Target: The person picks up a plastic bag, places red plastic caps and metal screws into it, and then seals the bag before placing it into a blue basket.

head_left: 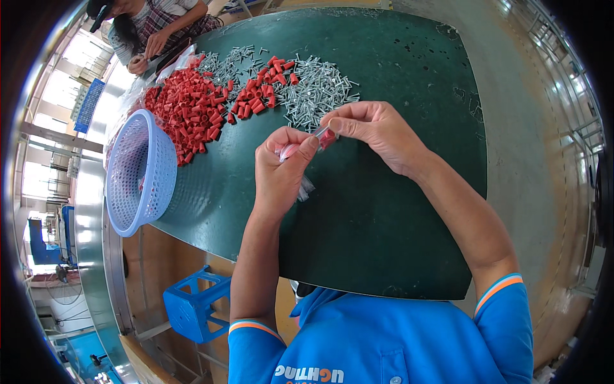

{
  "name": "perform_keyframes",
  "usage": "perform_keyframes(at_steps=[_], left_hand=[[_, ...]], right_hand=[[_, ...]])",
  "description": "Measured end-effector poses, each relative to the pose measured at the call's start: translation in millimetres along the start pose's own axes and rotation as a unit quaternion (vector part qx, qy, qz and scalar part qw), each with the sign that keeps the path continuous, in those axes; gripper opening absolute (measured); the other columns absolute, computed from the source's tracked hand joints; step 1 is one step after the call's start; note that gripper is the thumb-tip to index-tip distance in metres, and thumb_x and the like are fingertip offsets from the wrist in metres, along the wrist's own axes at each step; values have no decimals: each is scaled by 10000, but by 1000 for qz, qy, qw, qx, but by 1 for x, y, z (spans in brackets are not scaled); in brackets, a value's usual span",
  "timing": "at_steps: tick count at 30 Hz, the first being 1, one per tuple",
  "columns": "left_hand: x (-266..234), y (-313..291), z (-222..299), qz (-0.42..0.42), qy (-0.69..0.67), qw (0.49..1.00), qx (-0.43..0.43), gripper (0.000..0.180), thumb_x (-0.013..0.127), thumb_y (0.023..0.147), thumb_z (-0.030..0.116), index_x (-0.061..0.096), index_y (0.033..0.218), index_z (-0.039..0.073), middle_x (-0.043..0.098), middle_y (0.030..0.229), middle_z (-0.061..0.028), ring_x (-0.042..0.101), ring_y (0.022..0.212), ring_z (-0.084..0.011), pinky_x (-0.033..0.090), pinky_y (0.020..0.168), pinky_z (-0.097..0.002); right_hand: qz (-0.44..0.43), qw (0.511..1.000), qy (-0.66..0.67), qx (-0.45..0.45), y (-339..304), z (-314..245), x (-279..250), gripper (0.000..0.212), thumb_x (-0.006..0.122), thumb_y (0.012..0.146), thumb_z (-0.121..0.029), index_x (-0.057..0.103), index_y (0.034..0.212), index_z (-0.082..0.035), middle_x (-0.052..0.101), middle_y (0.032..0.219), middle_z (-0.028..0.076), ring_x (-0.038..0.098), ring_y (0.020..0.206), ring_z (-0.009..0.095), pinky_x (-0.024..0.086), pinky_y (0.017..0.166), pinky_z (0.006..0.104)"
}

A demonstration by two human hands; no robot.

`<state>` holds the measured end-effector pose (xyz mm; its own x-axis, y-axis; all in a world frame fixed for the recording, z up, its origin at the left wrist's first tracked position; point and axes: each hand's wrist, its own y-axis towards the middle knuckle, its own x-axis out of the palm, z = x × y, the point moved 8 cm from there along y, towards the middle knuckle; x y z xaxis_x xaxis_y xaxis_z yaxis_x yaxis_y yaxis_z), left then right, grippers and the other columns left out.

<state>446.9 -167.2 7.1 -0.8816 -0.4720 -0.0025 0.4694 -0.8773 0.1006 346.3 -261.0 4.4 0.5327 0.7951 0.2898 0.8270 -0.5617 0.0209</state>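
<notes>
Over the dark green table my left hand (276, 171) is closed around a small clear plastic bag (306, 189), whose tail hangs below the fingers. Something red (327, 139) shows through the plastic between my two hands. My right hand (387, 136) pinches the bag's other end with thumb and forefinger, close to the left thumb. Just beyond my hands lies a heap of grey metal screws (318, 88). A small group of red plastic caps (256, 96) sits left of it. What the left palm covers is hidden.
A large heap of red caps (185, 105) and more loose screws (230, 64) lie at the far left. A light-blue perforated basket (163, 173) stands at the table's left edge. A blue stool (185, 313) is below. Another person (157, 29) sits at the far left corner.
</notes>
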Motion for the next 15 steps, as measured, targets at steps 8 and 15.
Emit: perform_keyframes(at_steps=[8, 15], left_hand=[[3, 0, 8, 37, 52, 998, 26, 86, 645, 800, 58, 625, 801, -25, 584, 689, 13, 465, 610, -19, 377, 535, -162], [-1, -1, 5, 30, 45, 998, 17, 76, 636, 797, 47, 625, 779, -26, 576, 670, 18, 463, 599, -21, 375, 525, -167]], right_hand=[[15, 998, -63, -11, 0, 5, 2, 104, 664, 781, -101, 655, 802, 0, 634, 730, 54, 577, 668, 94, 472, 642, 221], [16, 996, -82, -27, -2, 3, 4, 108, 663, 780, -97, 650, 804, 7, 633, 719, 50, 581, 668, 90, 473, 636, 220]])
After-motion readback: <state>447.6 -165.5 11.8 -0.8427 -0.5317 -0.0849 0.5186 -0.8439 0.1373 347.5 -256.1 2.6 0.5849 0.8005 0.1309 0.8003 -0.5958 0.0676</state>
